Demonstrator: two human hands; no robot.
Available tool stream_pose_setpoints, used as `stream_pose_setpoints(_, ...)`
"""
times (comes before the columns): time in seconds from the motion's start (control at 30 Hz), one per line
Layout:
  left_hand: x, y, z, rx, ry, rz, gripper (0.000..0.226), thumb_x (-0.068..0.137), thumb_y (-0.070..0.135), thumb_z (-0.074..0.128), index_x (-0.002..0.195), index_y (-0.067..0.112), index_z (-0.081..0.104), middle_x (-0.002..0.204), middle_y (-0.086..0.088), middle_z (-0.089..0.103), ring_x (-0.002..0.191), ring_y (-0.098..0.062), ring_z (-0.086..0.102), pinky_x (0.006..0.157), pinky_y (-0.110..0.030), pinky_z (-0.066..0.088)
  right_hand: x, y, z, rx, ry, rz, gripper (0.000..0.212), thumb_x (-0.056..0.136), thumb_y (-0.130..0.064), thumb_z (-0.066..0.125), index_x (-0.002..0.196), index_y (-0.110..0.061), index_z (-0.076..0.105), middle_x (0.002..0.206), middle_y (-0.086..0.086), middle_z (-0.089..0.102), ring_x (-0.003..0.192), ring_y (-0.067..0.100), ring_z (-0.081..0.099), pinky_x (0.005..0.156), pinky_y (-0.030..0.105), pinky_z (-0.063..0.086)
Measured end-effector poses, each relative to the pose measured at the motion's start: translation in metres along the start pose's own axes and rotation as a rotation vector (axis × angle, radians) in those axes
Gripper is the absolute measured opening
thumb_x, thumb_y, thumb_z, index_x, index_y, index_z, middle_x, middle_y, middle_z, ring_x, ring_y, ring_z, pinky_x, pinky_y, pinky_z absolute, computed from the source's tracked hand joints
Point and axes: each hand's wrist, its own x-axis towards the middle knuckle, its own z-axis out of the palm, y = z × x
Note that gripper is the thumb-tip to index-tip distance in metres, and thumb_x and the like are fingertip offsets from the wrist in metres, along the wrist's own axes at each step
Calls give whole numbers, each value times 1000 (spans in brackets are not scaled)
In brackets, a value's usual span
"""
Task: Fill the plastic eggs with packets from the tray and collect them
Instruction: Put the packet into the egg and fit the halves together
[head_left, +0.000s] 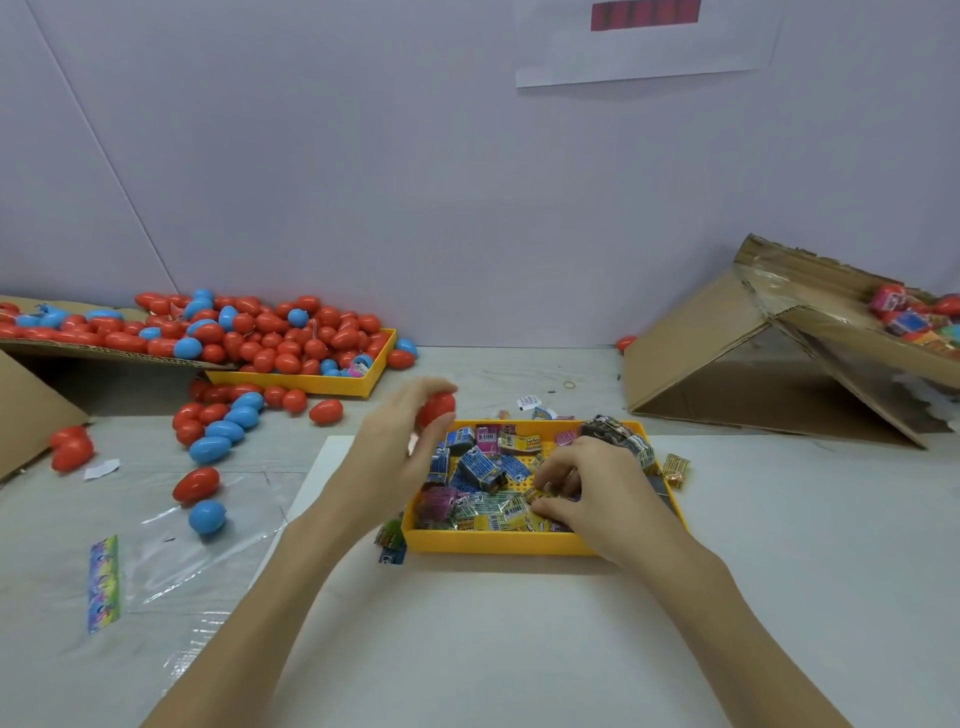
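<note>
- Two bare forearms are extended from the lower frame edge toward the yellow tray (493, 543), which is set on a white sheet (467, 623) at table centre.
- The left hand (400, 441) is raised over the tray's left rim; a red egg (435, 409) is gripped between curled fingers and thumb. Only part of the egg is exposed.
- The right hand (587, 488) is lowered, palm down, into the tray, with fingers curled among the packets (483, 467). Whether a packet is pinched cannot be determined; the fingertips are hidden by the knuckles.
- Loose red and blue eggs (218, 441) are scattered at left, with more heaped in a second yellow tray (311, 384).
- A cardboard box (779, 353) at right is cut off by the frame edge; its contents are blurred.
</note>
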Motion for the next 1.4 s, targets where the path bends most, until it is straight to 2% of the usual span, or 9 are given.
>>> stream_pose_setpoints(0.1,-4,19,12,-93,-129,79,35,101,1,59,131,18,66,125,0,52,115,-12,56,95,-19,49,-2,0,4,1,38,-14,3,92,-22,75,93,-25,75,82,-14,59,72,0,56,62,8,40)
stream_pose_setpoints(0.23,-10,33,25,-210,-147,43,36,96,14,71,129,27,67,117,4,55,98,-10,59,82,-18,49,-3,4,7,13,99,-95,7,98,-20,66,99,-21,73,96,-5,57,83,9,60,79,26,51)
stream_pose_setpoints(0.37,-11,37,28,-396,-116,-137,43,85,23,82,120,24,58,107,4,70,86,-14,67,81,-33,57,-7,2,4,125,311,-160,9,97,-21,66,92,-28,68,73,-12,59,60,7,58,61,14,40)
stream_pose_setpoints(0.47,-9,37,26,-452,-154,-123,34,87,13,80,117,18,63,109,0,72,97,-18,71,86,-30,58,-8,0,1,283,384,-177,11,96,-16,68,92,-26,71,66,-11,67,63,6,67,61,18,49)
stream_pose_setpoints(0.6,-8,39,24,-605,-199,-186,38,93,3,73,123,25,68,112,-2,70,98,-17,70,88,-24,55,-8,1,4,435,341,-114,14,96,-8,68,97,-20,77,83,-11,76,80,6,73,76,28,60)
stream_pose_setpoints(0.8,-10,41,29,-744,-121,-379,17,90,27,77,105,26,70,101,1,74,98,-18,69,85,-30,57,-9,2,5,629,302,2,5,93,-19,74,89,-20,78,73,-6,77,68,10,75,69,27,63)
stream_pose_setpoints(1.03,-8,43,32,-920,-173,-455,45,86,25,74,129,18,65,126,-3,73,120,-15,67,104,-33,51,-8,6,2,686,304,57,32,94,-1,69,119,-21,69,83,0,78,74,9,76,64,24,60)
stream_pose_setpoints(1.27,-8,42,33,-1057,-195,-473,31,106,10,48,128,10,69,121,-22,69,102,-28,70,84,-29,57,-7,7,-1,814,281,104,9,95,-9,71,94,-15,77,80,-1,79,74,12,76,58,18,54)
stream_pose_setpoints(1.4,-6,43,34,-1057,-192,-471,31,102,11,51,122,9,74,135,-16,64,120,-24,65,97,-32,55,-7,4,-1,843,274,97,11,97,-15,68,92,-15,77,78,-1,78,73,12,76,58,17,54)
